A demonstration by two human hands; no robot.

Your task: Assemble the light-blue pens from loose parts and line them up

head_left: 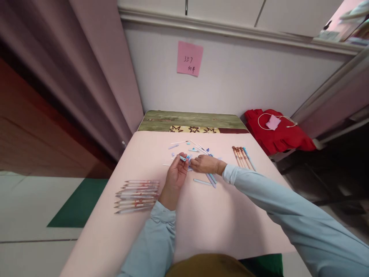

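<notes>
One blue tube (182,158) is pinched by the left hand (177,174), right of the pencil row (137,195), its end turned, presumably for easy reach, towards the right hand (205,164) (its grip cannot be told).

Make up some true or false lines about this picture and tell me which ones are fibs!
1. The left hand holds a small blue tube. True.
2. The sharpened pencils lie to the right of the left hand. False: they lie to its left.
3. A pink note with writing is on the wall. True.
4. The red cloth lies on the table. False: it is beside it, on the right.
5. Both sleeves are light blue. True.
</notes>
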